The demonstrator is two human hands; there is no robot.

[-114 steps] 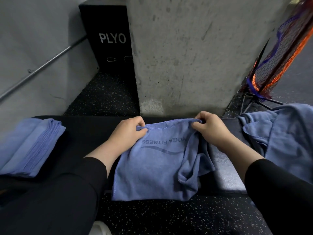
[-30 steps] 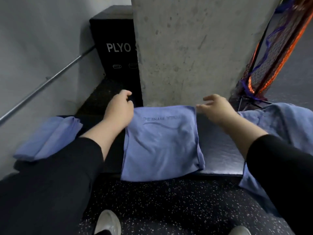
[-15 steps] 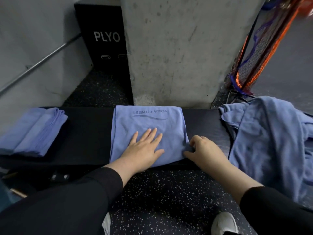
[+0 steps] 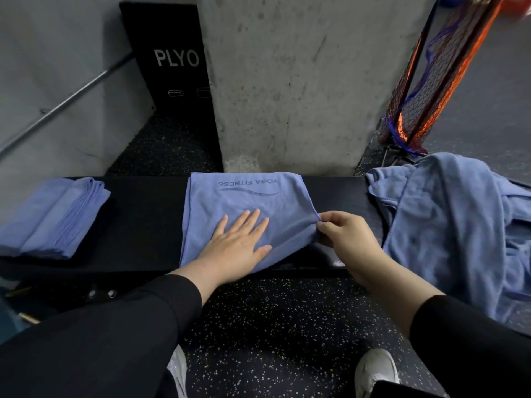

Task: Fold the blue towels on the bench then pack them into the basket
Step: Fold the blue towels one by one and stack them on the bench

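Note:
A blue towel (image 4: 244,202) printed YOGA FITNESS lies folded across the middle of the black bench (image 4: 143,214). My left hand (image 4: 238,245) presses flat on its near half, fingers spread. My right hand (image 4: 349,237) pinches the towel's near right corner and lifts it off the bench. A stack of folded blue towels (image 4: 54,216) sits at the bench's left end. A heap of unfolded blue towels (image 4: 454,222) covers the right end and hangs over the front. No basket is in view.
A concrete pillar (image 4: 287,81) rises right behind the bench. A black PLYO box (image 4: 172,64) stands behind at the left, beside a grey wall with a metal rail. An orange and blue net (image 4: 425,81) leans at the right. My white shoes are on the speckled floor.
My right hand has raised the towel's near right corner off the bench and drawn it up and inward. My left hand stays pressed flat on the towel.

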